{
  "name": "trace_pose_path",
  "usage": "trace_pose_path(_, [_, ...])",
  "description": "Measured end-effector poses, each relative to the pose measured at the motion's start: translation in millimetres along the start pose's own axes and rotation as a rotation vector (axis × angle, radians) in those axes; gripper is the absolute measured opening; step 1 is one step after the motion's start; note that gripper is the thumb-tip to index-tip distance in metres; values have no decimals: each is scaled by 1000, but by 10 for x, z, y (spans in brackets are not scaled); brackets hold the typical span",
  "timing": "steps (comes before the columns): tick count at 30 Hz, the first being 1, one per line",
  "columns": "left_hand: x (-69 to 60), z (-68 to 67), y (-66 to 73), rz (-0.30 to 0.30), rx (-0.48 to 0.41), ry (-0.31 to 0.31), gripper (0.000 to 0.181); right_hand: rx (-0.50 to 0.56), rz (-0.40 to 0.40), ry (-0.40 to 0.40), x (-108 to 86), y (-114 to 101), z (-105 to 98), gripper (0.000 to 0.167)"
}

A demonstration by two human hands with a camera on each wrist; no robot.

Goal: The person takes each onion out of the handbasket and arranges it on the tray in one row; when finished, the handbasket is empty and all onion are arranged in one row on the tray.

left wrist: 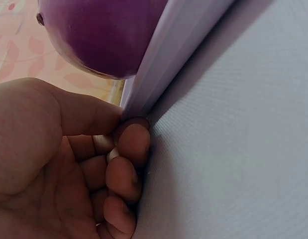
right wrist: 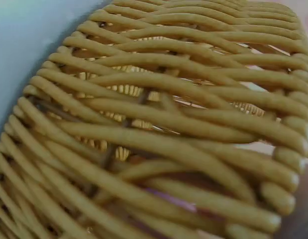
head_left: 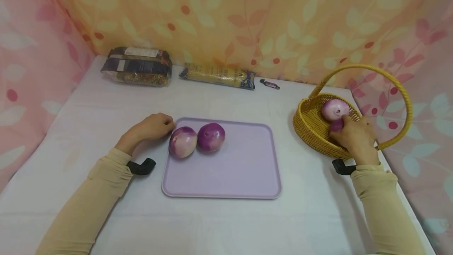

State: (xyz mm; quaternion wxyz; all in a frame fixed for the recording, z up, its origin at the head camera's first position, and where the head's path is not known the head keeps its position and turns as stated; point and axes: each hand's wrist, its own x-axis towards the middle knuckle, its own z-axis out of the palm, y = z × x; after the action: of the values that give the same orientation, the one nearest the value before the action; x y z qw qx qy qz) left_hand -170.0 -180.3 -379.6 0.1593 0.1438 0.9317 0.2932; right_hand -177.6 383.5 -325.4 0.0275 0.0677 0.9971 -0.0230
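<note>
My left hand (head_left: pixel 154 126) is at the upper left corner of a lilac tray (head_left: pixel 240 160). In the left wrist view, its thumb and index finger pinch the tray's rim (left wrist: pixel 161 59), the other fingers curled against the white cloth. Two purple onions, a paler one (head_left: pixel 183 142) and a darker one (head_left: pixel 211 137), lie side by side on the tray's left part. My right hand (head_left: pixel 356 137) reaches into a yellow wicker basket (head_left: pixel 311 137) and grips a purple onion (head_left: pixel 336 126), partly hidden by the fingers. Beside it in the basket sits a paler onion (head_left: pixel 334 109).
Along the back lie a dark-labelled clear bag of food (head_left: pixel 138 68), a long yellow packet (head_left: pixel 219 76) and a small wrapped candy (head_left: pixel 269 84). The basket's tall handle (head_left: pixel 407 101) arches over its right side. Patterned curtains (head_left: pixel 219 15) border the white table.
</note>
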Motion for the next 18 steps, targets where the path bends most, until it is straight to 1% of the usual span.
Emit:
trace_pose_path(3, [4,8,-2,2,2,-6,30,46,-18,120,-23,-35,-10,77])
trace_pose_path(4, [4,7,-2,2,3,-7,30,77,-28,158,-28,-66,-26,79])
trace_pose_path(6, [5,3,-7,-4,2,-8,31,131,-56,197,-36,-153,-77,85])
trace_pose_path(8, [3,-7,-13,-9,1,-7,31,192,-92,212,-50,-271,-134,87])
trace_pose_path(9, [2,-12,-17,-10,0,-6,31,223,-109,204,-63,-340,-163,86])
trace_pose_path(11, [3,-16,-26,-10,-3,-4,31,286,-130,193,-104,-478,-214,83])
trace_pose_path(14, [10,-9,-33,-5,-2,-5,31,375,-168,218,-175,-674,-267,77])
trace_pose_path(16, [14,-1,-36,-6,-2,-5,31,426,-211,236,-214,-790,-291,74])
trace_pose_path(18, [16,4,-36,-9,-1,-5,31,458,-269,240,-252,-885,-304,71])
